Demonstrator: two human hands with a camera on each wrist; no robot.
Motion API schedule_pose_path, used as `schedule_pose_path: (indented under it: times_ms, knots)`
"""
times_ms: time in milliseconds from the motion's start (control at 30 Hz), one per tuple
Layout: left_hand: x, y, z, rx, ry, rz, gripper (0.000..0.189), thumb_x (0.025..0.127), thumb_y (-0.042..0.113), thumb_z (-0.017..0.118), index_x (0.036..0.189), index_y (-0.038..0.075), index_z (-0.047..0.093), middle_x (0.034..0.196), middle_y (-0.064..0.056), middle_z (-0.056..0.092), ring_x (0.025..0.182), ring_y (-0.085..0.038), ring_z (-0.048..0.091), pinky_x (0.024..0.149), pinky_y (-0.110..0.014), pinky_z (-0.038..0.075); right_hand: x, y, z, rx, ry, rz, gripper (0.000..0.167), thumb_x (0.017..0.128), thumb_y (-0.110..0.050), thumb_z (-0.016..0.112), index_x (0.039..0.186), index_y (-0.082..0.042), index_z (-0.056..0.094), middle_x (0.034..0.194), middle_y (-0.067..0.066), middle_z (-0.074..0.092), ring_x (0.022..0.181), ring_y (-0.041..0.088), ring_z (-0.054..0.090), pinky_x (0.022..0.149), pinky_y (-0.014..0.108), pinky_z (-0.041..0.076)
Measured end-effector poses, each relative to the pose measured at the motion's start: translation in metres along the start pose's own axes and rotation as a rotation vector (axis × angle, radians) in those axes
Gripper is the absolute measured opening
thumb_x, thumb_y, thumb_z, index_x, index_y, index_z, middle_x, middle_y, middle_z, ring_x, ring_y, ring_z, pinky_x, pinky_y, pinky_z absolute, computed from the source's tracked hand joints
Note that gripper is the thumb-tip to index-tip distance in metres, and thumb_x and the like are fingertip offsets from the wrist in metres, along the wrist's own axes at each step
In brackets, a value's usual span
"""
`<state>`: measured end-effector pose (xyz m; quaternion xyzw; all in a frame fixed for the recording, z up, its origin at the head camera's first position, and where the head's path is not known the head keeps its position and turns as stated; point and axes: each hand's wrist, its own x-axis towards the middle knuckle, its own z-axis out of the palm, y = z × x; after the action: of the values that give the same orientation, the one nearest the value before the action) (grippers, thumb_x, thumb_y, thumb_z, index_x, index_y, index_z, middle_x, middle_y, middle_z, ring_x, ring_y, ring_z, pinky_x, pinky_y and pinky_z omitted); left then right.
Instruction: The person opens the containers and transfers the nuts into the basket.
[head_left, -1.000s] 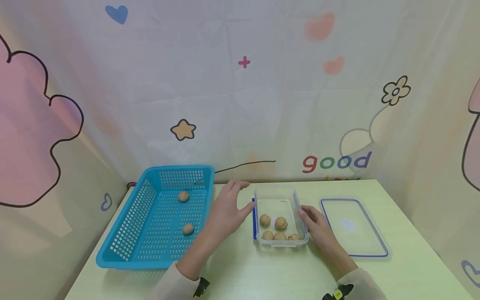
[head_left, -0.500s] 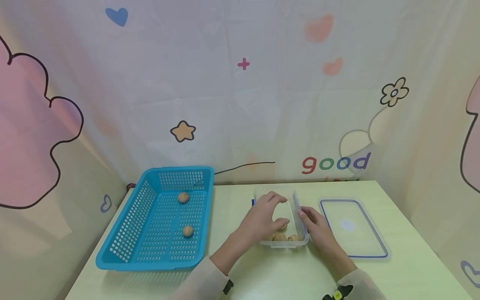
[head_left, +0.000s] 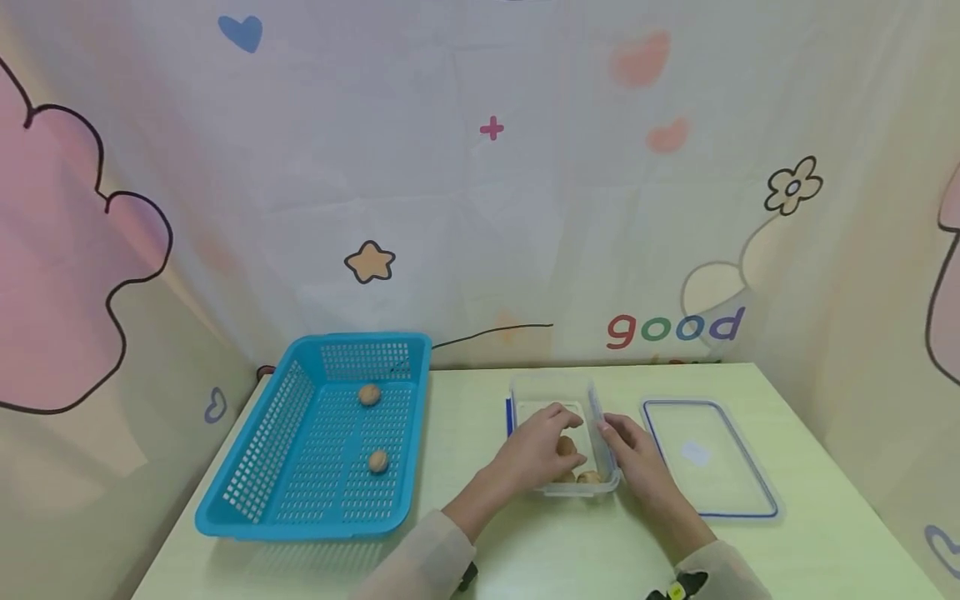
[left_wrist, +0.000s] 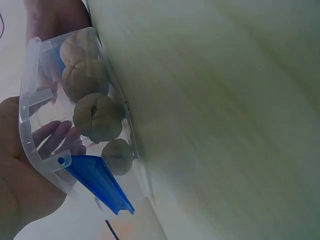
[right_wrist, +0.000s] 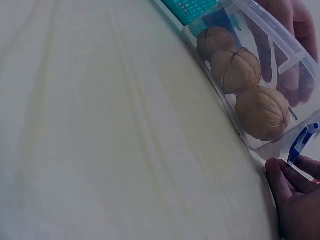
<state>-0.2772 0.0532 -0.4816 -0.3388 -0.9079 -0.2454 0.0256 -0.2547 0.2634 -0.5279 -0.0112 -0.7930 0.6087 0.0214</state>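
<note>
A clear plastic food box (head_left: 577, 492) with blue latches holds several walnuts (right_wrist: 262, 114), mostly along its near end. My left hand (head_left: 536, 450) reaches into the box over its left side. Its fingers (left_wrist: 55, 137) are loosely bent above the nuts, and one walnut (head_left: 566, 446) shows between thumb and index finger in the head view. The left hand covers part of the nuts there. My right hand (head_left: 637, 454) holds the box's right side, with fingertips (right_wrist: 278, 175) at the blue latch (right_wrist: 302, 142) in the right wrist view.
A blue perforated basket (head_left: 300, 525) stands at the left with two walnuts (head_left: 369, 394) lying apart in it. To the right, the clear lid (head_left: 720, 467) with a blue seal lies flat on the pale table (head_left: 570, 550). A printed curtain (head_left: 480, 208) hangs behind.
My left hand has moved right from beside the basket, over the box's left side, and down among the walnuts. The right hand keeps its place on the box.
</note>
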Motion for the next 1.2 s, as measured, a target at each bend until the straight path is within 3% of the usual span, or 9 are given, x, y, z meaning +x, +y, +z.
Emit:
schedule_pose_path:
  times_ms: [133, 333, 633, 867, 1200]
  knots:
    - [0.0022, 0.0013, 0.0017, 0.011, -0.012, -0.020, 0.050, 0.094, 0.037, 0.083, 0.137, 0.014, 0.068, 0.128, 0.005, 0.065, 0.111, -0.008, 0.064, 0.095, -0.023, 0.054, -0.0011, -0.0022, -0.0012, -0.016, -0.004, -0.004, 0.060, 0.112, -0.046, 0.051, 0.152, 0.000, 0.049, 0.152, 0.024, 0.054, 0.138, 0.036, 0.052, 0.102, 0.032, 0.048]
    - [0.0037, 0.0016, 0.0056, 0.063, -0.047, -0.027, 0.049, 0.091, 0.036, 0.085, 0.133, 0.016, 0.071, 0.123, 0.005, 0.068, 0.099, -0.004, 0.062, 0.085, -0.021, 0.054, -0.0024, -0.0029, 0.0001, -0.031, 0.000, -0.006, 0.057, 0.113, -0.042, 0.050, 0.151, 0.001, 0.050, 0.151, 0.024, 0.055, 0.136, 0.034, 0.052, 0.099, 0.028, 0.048]
    - [0.0043, 0.0032, 0.0072, 0.127, -0.044, -0.039, 0.044, 0.092, 0.032, 0.085, 0.131, 0.016, 0.073, 0.120, 0.005, 0.069, 0.103, -0.010, 0.064, 0.083, -0.023, 0.055, -0.0006, -0.0001, -0.0001, 0.000, -0.007, 0.013, 0.056, 0.114, -0.039, 0.050, 0.153, 0.001, 0.047, 0.154, 0.025, 0.052, 0.139, 0.035, 0.050, 0.097, 0.024, 0.047]
    - [0.0070, 0.0029, 0.0086, 0.108, -0.021, -0.035, 0.025, 0.093, 0.013, 0.074, 0.117, 0.013, 0.079, 0.107, 0.003, 0.072, 0.095, -0.012, 0.066, 0.080, -0.022, 0.055, 0.0013, 0.0009, -0.0005, 0.002, -0.014, 0.029, 0.056, 0.114, -0.037, 0.049, 0.154, 0.002, 0.045, 0.156, 0.027, 0.049, 0.141, 0.037, 0.049, 0.097, 0.023, 0.046]
    - [0.0089, 0.0076, 0.0062, 0.136, -0.044, -0.073, 0.023, 0.093, 0.011, 0.072, 0.115, 0.011, 0.080, 0.106, 0.000, 0.074, 0.094, -0.016, 0.070, 0.081, -0.026, 0.058, 0.0015, 0.0036, -0.0008, 0.005, -0.007, 0.030, 0.056, 0.114, -0.037, 0.049, 0.155, 0.001, 0.046, 0.156, 0.026, 0.050, 0.141, 0.035, 0.049, 0.098, 0.023, 0.046]
